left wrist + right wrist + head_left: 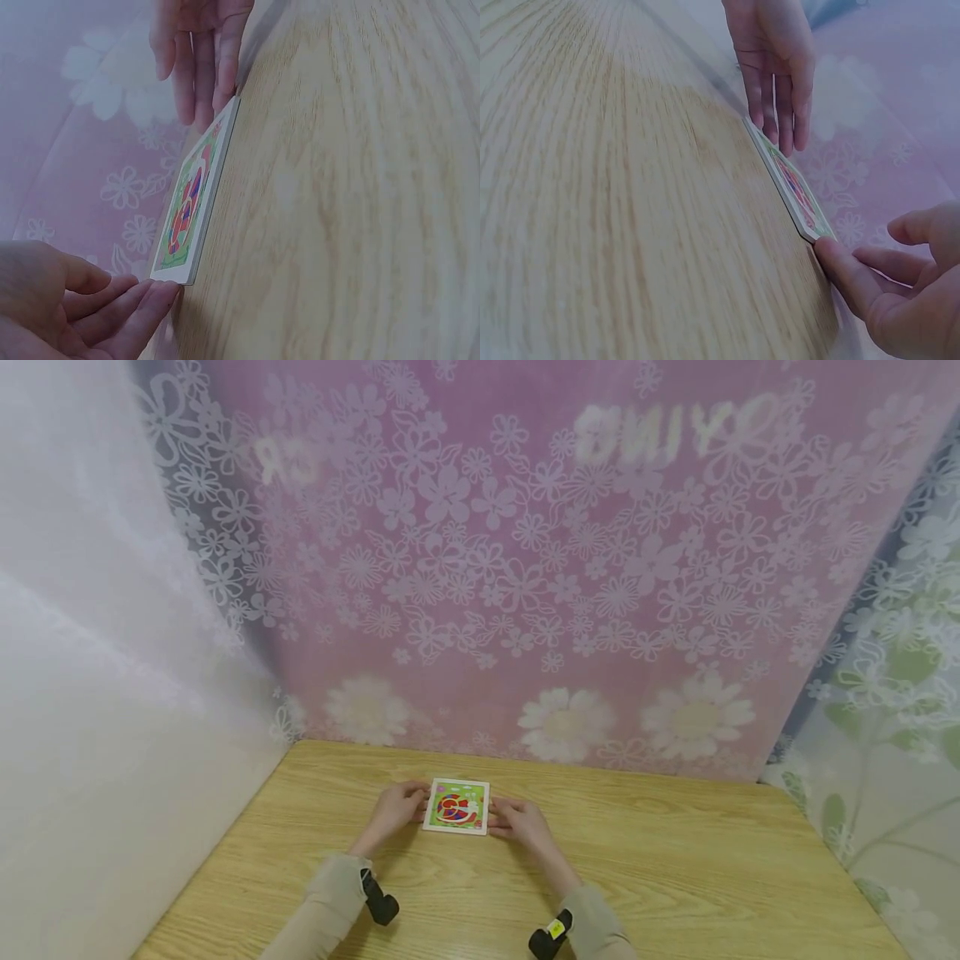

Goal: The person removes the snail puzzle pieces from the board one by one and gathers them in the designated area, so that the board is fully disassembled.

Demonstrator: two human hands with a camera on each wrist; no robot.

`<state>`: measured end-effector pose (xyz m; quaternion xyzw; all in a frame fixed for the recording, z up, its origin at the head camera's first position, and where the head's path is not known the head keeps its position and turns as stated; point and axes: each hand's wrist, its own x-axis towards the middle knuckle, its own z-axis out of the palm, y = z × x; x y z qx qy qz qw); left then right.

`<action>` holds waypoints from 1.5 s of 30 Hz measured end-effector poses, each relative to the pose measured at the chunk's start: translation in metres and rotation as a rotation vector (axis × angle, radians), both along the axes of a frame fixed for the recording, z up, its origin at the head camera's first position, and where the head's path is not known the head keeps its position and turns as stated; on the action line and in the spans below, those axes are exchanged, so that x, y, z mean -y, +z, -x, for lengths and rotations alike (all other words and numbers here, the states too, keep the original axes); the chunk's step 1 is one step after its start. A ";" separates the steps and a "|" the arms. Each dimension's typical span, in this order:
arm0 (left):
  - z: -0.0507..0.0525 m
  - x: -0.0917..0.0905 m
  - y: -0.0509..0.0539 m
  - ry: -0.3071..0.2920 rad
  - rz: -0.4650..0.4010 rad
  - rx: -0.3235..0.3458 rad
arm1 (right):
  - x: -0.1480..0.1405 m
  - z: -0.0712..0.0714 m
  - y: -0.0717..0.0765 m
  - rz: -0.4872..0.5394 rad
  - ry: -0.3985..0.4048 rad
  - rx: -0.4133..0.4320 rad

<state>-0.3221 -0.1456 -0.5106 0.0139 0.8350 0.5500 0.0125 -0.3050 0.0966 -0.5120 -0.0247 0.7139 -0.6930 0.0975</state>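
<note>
A small square picture board [457, 807] with a white border lies on the wooden table. Its picture is a red, snail-like figure with blue patches and white lines on green. At the board's left edge is my left hand [398, 811], its extended fingertips touching the side. My right hand [522, 823] mirrors it at the right edge, fingers stretched toward the board and touching it. The left wrist view shows the board [189, 206] between both hands, with the thumb held off it. In the right wrist view, fingertips meet the near corner of the board [793, 187].
The wooden table [675, 860] spreads out on both sides of the board. A pink floral curtain [525, 568] hangs behind its back edge, with a whitish sheet [112, 693] at the left and a leafy patterned one [900, 735] at the right.
</note>
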 end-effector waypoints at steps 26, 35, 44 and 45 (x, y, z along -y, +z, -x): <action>-0.007 -0.032 -0.004 -0.067 -0.024 0.005 | -0.034 -0.009 0.006 -0.109 -0.036 0.040; -0.011 -0.042 -0.002 -0.085 -0.032 0.000 | -0.044 -0.012 0.006 -0.109 -0.041 0.041; -0.008 -0.049 -0.007 -0.109 -0.068 0.008 | -0.053 -0.015 0.008 -0.106 -0.073 0.048; -0.008 -0.050 -0.007 -0.112 -0.073 0.005 | -0.054 -0.016 0.008 -0.109 -0.073 0.047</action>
